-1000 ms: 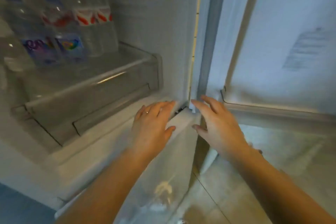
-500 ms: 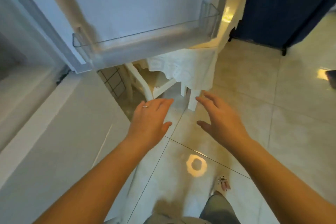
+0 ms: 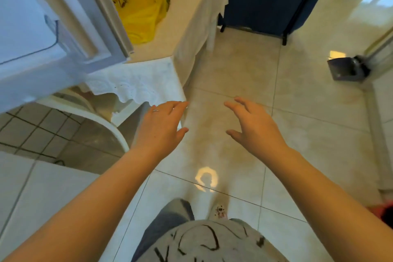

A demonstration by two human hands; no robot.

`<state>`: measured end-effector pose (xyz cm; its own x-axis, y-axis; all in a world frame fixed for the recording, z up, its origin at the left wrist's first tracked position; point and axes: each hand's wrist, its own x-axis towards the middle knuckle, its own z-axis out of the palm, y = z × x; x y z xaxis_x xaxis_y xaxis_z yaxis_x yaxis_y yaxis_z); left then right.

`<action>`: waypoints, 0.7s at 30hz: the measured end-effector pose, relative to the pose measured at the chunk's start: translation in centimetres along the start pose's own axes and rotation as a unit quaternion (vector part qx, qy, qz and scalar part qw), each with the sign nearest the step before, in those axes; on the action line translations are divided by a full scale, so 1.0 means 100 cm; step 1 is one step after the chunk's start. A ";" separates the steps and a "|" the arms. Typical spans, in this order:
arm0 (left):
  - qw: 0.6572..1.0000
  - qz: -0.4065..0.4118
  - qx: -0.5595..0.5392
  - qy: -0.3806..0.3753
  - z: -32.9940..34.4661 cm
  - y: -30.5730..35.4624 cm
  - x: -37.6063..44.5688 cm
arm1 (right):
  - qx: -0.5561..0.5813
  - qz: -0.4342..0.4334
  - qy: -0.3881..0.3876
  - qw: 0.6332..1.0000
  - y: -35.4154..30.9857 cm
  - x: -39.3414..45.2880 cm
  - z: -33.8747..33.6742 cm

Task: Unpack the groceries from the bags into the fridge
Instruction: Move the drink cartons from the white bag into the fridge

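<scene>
Beside the open fridge door (image 3: 32,34), our yellow bag (image 3: 141,4) lies on the table (image 3: 180,34); nearer us, left hand (image 3: 161,127) and right hand (image 3: 255,127) hover over the floor, fingers spread, holding nothing.

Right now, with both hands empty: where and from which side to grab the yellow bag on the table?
Take the yellow bag by its crumpled top folds, coming from above on the table's floor-side edge. It lies slumped and flattened, no handles clearly visible, and the open fridge door blocks its near-left side. Left hand and right hand are both free.
</scene>
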<state>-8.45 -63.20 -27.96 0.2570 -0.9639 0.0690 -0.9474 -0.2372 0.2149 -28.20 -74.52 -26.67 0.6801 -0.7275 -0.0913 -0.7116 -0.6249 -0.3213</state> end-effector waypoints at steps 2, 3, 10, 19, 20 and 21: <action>1.000 -0.004 0.001 -0.012 0.007 0.008 0.027 | -0.005 -0.003 -0.001 1.000 0.019 0.021 -0.006; 1.000 -0.007 -0.002 -0.017 0.011 0.010 0.042 | -0.005 -0.004 -0.003 1.000 0.027 0.032 -0.008; 0.999 -0.032 -0.024 -0.007 0.034 -0.004 0.181 | -0.034 -0.033 -0.029 0.998 0.070 0.156 -0.024; 0.998 -0.042 -0.036 0.038 0.020 -0.043 0.403 | -0.042 -0.055 -0.012 0.998 0.104 0.359 -0.075; 0.998 -0.048 -0.031 0.037 0.020 -0.049 0.424 | -0.039 -0.058 -0.011 0.997 0.108 0.379 -0.078; 0.997 -0.058 -0.025 0.037 0.019 -0.055 0.439 | -0.038 -0.061 -0.012 0.997 0.111 0.395 -0.080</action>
<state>7.69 -104.47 -27.99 0.3791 -0.9186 0.1113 -0.9002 -0.3382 0.2743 -10.65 -112.51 -26.32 0.7658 -0.6382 -0.0787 -0.6340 -0.7288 -0.2589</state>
